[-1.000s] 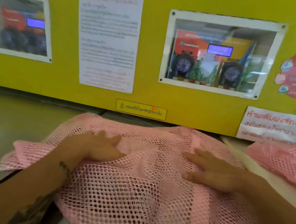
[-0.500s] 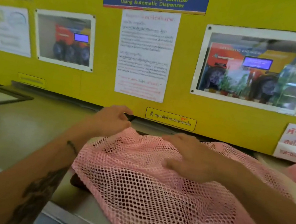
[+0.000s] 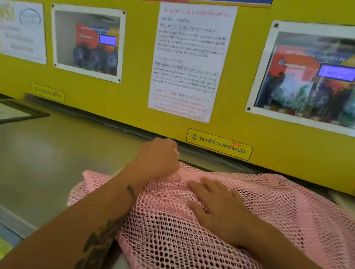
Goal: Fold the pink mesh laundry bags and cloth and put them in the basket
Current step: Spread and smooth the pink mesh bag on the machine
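Pink mesh laundry bag [image 3: 212, 244] sprawls on the counter [image 3: 27, 168] below the yellow wall, barely folded. My right hand [image 3: 218, 208] presses it flat, fingers straight; left hand [image 3: 159, 154] curls at its far edge, grip unclear. No basket visible; nearly everything remains.

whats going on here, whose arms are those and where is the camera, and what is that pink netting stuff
No machine here: a person wears a camera on the head, looking down at their own arms. The pink stuff is a mesh laundry bag spread on a grey counter below a yellow wall of posters. The right hand lies flat on the mesh, fingers straight. The left hand is curled at the bag's far edge; whether it pinches the mesh cannot be told. No basket is in view.
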`<state>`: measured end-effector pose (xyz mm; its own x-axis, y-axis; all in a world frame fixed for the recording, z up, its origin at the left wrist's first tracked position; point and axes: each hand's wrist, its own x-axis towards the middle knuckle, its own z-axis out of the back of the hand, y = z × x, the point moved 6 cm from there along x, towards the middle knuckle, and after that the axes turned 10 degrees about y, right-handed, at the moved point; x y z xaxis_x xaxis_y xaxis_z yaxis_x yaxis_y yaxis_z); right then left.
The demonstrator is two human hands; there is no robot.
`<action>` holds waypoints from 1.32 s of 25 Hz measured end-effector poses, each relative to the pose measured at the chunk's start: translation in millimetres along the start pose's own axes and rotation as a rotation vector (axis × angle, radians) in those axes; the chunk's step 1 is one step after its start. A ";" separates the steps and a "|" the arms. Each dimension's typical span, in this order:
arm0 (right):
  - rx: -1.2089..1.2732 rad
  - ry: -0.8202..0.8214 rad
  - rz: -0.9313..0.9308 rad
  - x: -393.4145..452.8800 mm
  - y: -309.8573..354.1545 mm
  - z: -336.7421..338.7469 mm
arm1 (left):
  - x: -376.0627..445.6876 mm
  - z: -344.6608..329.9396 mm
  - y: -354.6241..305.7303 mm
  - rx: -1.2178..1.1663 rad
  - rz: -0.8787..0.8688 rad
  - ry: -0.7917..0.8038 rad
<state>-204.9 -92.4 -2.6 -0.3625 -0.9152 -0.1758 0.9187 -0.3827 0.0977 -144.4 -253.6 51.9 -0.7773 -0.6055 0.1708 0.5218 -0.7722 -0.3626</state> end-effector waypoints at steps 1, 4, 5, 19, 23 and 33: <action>0.006 -0.011 -0.027 1.5 -2.5 -0.4 | -0.8 3.1 -1.4 -0.041 -0.037 -0.014; 0.011 -0.027 -0.117 11.4 -19.3 3.7 | -1.8 7.2 1.1 -0.401 -0.196 -0.033; 0.011 0.000 -0.129 15.0 -24.6 4.7 | -2.8 8.5 2.7 -0.522 -0.245 -0.042; 0.389 -0.116 -0.035 9.7 -38.4 43.8 | -19.2 31.5 -11.7 -0.135 -0.537 -0.554; 0.428 -0.378 -0.115 8.0 -53.9 59.7 | -3.9 -24.1 -10.2 0.003 -0.224 0.103; -0.034 -0.259 -0.163 17.9 -44.7 37.6 | -12.1 -12.9 -17.9 -0.019 -0.283 -0.054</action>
<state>-258.4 -96.4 26.7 -0.5295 -0.8455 0.0693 0.8482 -0.5267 0.0553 -148.8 -230.0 44.5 -0.8710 -0.3765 0.3157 0.2802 -0.9084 -0.3104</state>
